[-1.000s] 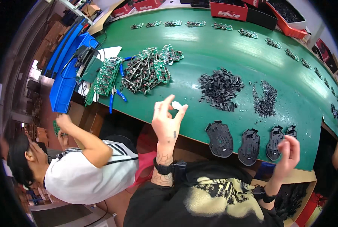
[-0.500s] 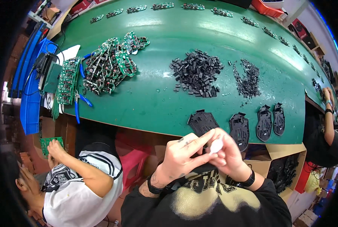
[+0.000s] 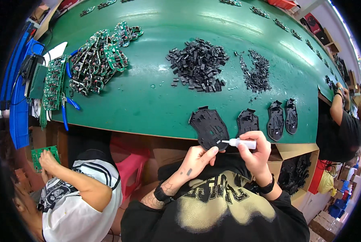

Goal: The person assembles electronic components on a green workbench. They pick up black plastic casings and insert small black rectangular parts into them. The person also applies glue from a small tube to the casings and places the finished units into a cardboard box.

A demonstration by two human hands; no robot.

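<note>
My left hand (image 3: 196,162) grips the near edge of a black plastic mouse-shaped shell (image 3: 208,126), thumb on top, at the table's front edge. The shell's ribbed inner side faces up. In my right hand (image 3: 258,156) is a small white squeeze bottle (image 3: 245,143) with a thin nozzle, held between thumb and fingers. It lies almost level, its nozzle pointing left, over or touching the shell's near end; contact cannot be made out. Right of these, a second black shell (image 3: 247,120) is partly hidden behind my right hand. Two narrower shells (image 3: 275,121) (image 3: 291,117) lie beyond it.
Small black plastic pieces (image 3: 198,64) and tinier black bits (image 3: 256,72) are heaped on the green table (image 3: 148,109). Left are piled circuit boards (image 3: 93,64) and blue-handled pliers (image 3: 65,115). A co-worker (image 3: 79,193) sits left; a carton of black parts (image 3: 295,175) stands right.
My hands, together around the white bottle before, have parted. The left has taken hold of the shell and the right has brought the bottle's nozzle to it. The whole view has shifted slightly.
</note>
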